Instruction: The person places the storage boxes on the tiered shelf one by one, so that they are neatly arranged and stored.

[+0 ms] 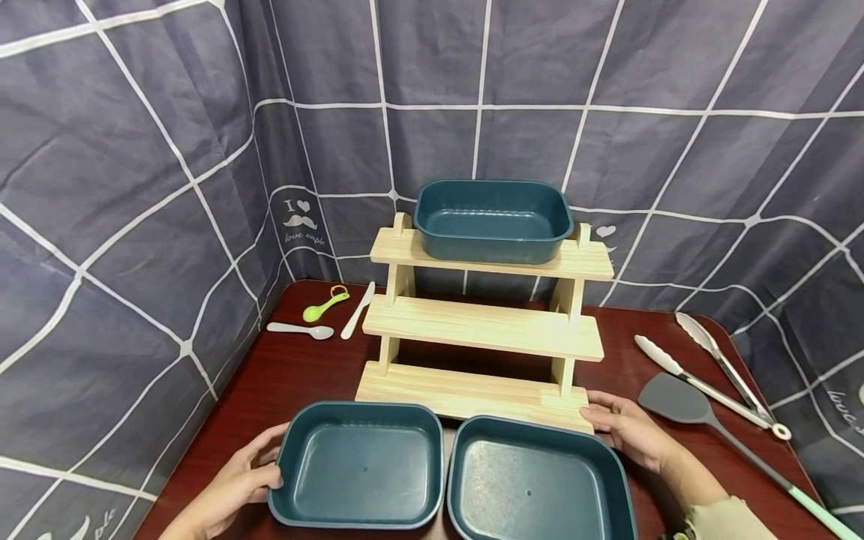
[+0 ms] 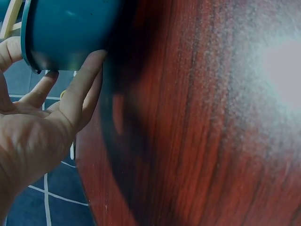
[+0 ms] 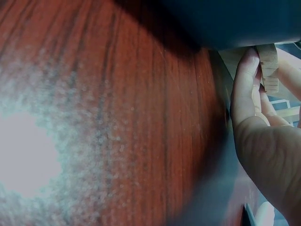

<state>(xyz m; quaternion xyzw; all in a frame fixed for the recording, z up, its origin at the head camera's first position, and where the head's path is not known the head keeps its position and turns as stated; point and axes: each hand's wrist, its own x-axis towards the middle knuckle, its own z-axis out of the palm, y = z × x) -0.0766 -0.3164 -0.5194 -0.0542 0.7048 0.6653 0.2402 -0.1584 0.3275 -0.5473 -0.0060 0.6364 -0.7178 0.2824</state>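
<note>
A three-tier wooden shelf stands on the table, with one dark teal plastic bin on its top tier. Two more teal bins, a left bin and a right bin, lie side by side in front of it. My left hand holds the left bin at its left end, thumb near the rim; in the left wrist view fingers reach under the bin's side. At the right end of the lowest tier, my right hand grips the board end between thumb and fingers.
Left of the shelf lie a green measuring spoon, a white spoon and a white knife. On the right are tongs and a grey spatula. Grey gridded curtains surround the dark red table.
</note>
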